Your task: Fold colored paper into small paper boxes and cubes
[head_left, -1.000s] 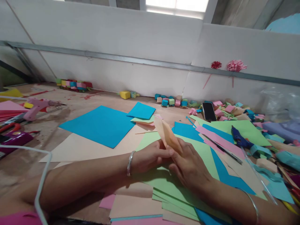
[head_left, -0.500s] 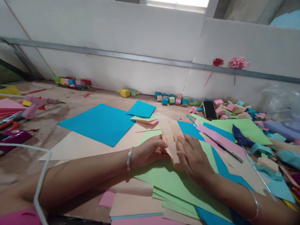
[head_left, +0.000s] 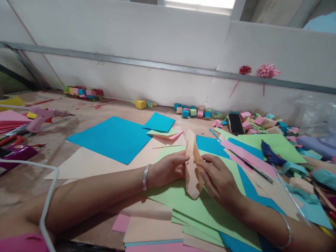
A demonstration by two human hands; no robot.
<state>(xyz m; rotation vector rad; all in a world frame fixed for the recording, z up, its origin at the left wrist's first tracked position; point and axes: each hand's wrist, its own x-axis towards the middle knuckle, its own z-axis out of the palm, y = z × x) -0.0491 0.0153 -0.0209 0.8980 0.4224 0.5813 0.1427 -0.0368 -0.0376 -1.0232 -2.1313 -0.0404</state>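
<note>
A peach-coloured folded paper (head_left: 193,175) stands between my two hands, its upper part creased into a narrow channel and its lower end tapering to a blunt tip. My left hand (head_left: 170,168) pinches its left edge between thumb and fingers. On the opposite edge, my right hand (head_left: 219,176) grips the paper with thumb and fingertips. Beneath both hands lies a large light green sheet (head_left: 168,190). Beyond them is a small blue square of paper (head_left: 160,121) on green and pink pieces.
A large blue sheet (head_left: 112,140) lies left of centre. On the right are a phone (head_left: 235,123), a black pen (head_left: 250,164), a dark blue glue gun (head_left: 271,152) and many small paper pieces. A pink glue gun (head_left: 43,117) lies far left. Paper blocks (head_left: 193,112) line the wall.
The folded paper has turned more upright and its folds have spread, showing the inner channel and tapered lower end. My right hand has shifted slightly right, fingers less flat over it.
</note>
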